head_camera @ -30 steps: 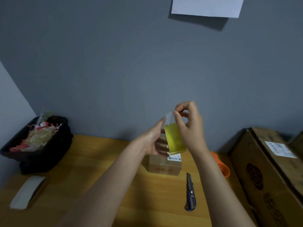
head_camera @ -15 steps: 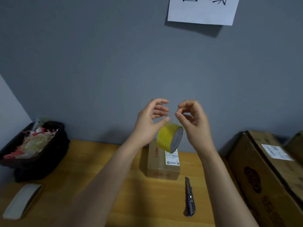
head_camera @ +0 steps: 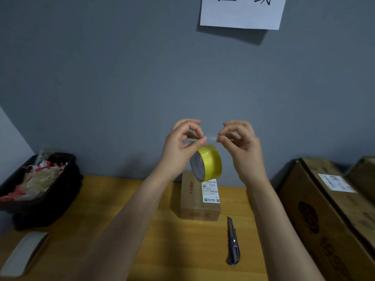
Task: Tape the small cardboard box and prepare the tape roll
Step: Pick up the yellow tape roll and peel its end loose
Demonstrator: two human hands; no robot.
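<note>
A yellow tape roll (head_camera: pixel 209 162) hangs in the air above the small cardboard box (head_camera: pixel 197 196), which stands on the wooden table (head_camera: pixel 154 236) with a white shipping label on top. My left hand (head_camera: pixel 181 149) and my right hand (head_camera: pixel 238 142) are raised side by side above the roll. Each pinches one corner of the clear loose tape end (head_camera: pixel 211 137) between thumb and fingers. The roll dangles from that strip, its grey core facing left.
A blue utility knife (head_camera: pixel 233 241) lies in front of the box to the right. A black bin (head_camera: pixel 38 191) of scraps stands at the left, with a white object (head_camera: pixel 22 252) before it. Large cardboard boxes (head_camera: pixel 324 209) fill the right. A paper sheet (head_camera: pixel 242 11) hangs on the grey wall.
One second ago my left hand held the roll while the right peeled its end. Now both hands pinch the loose end, the roll has turned and hangs below. The view tilted upward.
</note>
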